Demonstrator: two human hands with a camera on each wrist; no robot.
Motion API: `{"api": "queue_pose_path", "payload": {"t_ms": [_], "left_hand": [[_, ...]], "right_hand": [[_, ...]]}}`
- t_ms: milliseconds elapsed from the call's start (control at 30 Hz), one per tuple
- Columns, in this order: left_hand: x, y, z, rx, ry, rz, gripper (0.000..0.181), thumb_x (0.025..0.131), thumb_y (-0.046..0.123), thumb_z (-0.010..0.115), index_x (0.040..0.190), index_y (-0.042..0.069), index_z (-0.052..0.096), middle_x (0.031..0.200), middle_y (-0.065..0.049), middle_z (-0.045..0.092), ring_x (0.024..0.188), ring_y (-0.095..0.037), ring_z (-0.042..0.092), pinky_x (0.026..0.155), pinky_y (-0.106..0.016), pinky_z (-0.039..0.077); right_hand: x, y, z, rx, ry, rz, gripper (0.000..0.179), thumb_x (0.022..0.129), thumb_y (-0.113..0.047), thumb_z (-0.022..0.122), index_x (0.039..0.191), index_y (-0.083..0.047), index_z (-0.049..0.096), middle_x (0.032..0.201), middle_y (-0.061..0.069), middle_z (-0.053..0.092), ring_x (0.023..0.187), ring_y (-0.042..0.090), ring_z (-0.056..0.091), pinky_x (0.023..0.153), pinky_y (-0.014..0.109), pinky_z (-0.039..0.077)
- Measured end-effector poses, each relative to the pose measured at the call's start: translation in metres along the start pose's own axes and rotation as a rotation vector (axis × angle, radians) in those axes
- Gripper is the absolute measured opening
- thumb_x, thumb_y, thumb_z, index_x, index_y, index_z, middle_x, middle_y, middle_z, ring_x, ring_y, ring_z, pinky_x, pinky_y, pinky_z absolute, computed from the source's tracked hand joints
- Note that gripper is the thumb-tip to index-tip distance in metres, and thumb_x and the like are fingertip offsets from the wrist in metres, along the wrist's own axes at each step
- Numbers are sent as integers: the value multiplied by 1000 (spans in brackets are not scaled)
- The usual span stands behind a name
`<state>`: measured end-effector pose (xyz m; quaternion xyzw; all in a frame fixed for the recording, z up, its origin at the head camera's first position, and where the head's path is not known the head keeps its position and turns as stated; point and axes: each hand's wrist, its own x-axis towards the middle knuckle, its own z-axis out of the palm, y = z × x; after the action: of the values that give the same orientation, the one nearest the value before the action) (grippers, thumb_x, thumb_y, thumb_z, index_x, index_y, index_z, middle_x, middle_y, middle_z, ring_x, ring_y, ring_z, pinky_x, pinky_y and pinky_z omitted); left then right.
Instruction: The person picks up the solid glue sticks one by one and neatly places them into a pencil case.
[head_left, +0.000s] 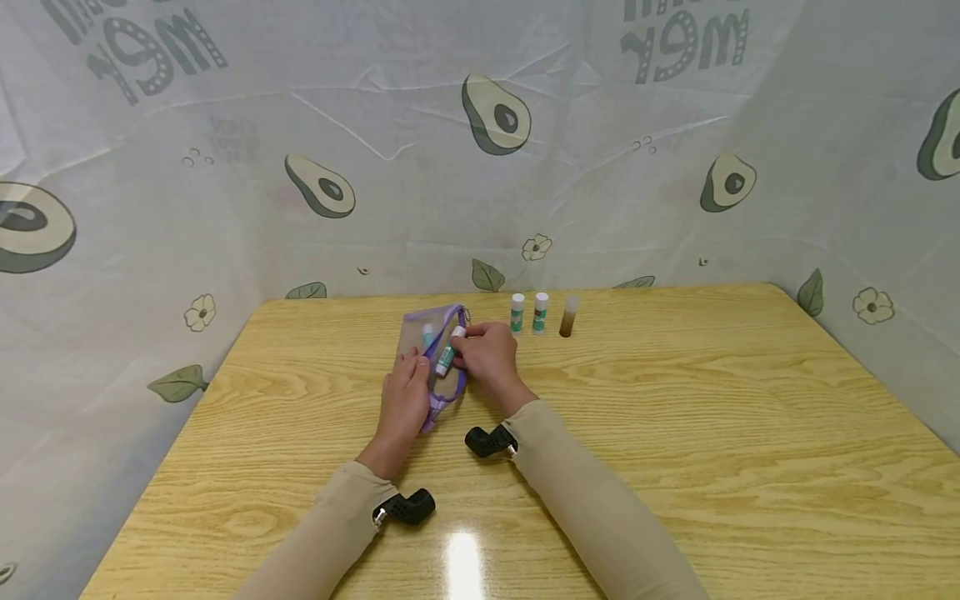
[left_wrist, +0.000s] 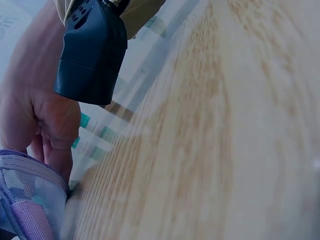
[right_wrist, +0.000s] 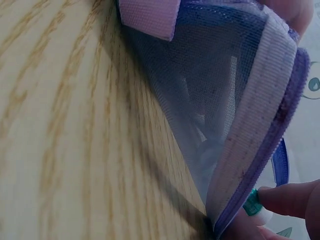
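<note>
At the gaping mouth of a purple-edged mesh pouch [head_left: 412, 332], a green and white stick [head_left: 447, 355] lies aslant, pinched near its upper end by the thumb and fingers of the right hand [head_left: 489, 358]. Gripping it by one end leaves most of its length free, which seems to let it fit between the edges of the mouth with the fingers out of the way. The left hand [head_left: 406, 396] grips the pouch along its side, thumb by the zip [right_wrist: 270, 145], apparently to steady the limp mesh and keep the mouth spread; how its fingers lie underneath is hidden. Through the mesh shows a teal and white shape [head_left: 428, 335], probably another stick. Just beyond the right hand two more sticks [head_left: 540, 315] stand upright, with a brown tube [head_left: 568, 318] beside them; set apart in a loose row, each looks easy to take singly, on the side nearer the right hand. All of it sits toward the far edge of the wood-grain surface [head_left: 697, 392], which throws back a bright reflection [head_left: 463, 558] close to the person. Each beige sleeve [head_left: 322, 533] has a black camera [head_left: 489, 442] at its wrist. Behind the surface and at both sides hangs a pale, creased cloth [head_left: 585, 108] printed with avocados, leaves, flowers and large grey letters.
</note>
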<state>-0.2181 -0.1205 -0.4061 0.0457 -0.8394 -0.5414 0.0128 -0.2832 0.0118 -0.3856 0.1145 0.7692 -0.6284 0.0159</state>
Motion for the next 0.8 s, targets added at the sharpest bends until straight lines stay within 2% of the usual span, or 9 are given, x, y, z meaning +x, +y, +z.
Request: {"api": "queue_pose_path", "payload": {"t_ms": [300, 533, 667, 800], "left_hand": [[-1, -1, 1, 3, 7, 10, 54, 116, 27, 31, 158, -3, 46, 172, -23, 31, 166, -42, 10, 136, -59, 1], [-1, -1, 1, 1, 18, 23, 52, 116, 27, 32, 149, -4, 56, 172, -23, 32, 166, -43, 11, 136, -60, 2], [-1, -2, 2, 11, 17, 24, 52, 115, 27, 32, 150, -4, 55, 172, -22, 32, 166, -42, 12, 136, -59, 2], [-2, -4, 2, 5, 11, 23, 54, 116, 28, 31, 156, -2, 49, 173, -21, 31, 167, -41, 11, 136, -59, 2]], "right_hand": [[-3, 0, -3, -14, 4, -17, 31, 95, -9, 78, 121, 8, 74, 109, 22, 80, 92, 30, 82, 79, 33, 67], [-2, 0, -7, -35, 9, -49, 29, 95, -9, 78, 118, 7, 76, 103, 18, 81, 88, 28, 82, 73, 28, 66], [-1, -2, -11, -58, 14, -85, 29, 95, -11, 78, 121, 3, 77, 106, 18, 81, 89, 29, 81, 69, 24, 63], [-1, -6, -14, -102, 34, -141, 33, 95, -16, 78, 125, -1, 76, 112, 16, 81, 98, 28, 79, 80, 31, 65]]}}
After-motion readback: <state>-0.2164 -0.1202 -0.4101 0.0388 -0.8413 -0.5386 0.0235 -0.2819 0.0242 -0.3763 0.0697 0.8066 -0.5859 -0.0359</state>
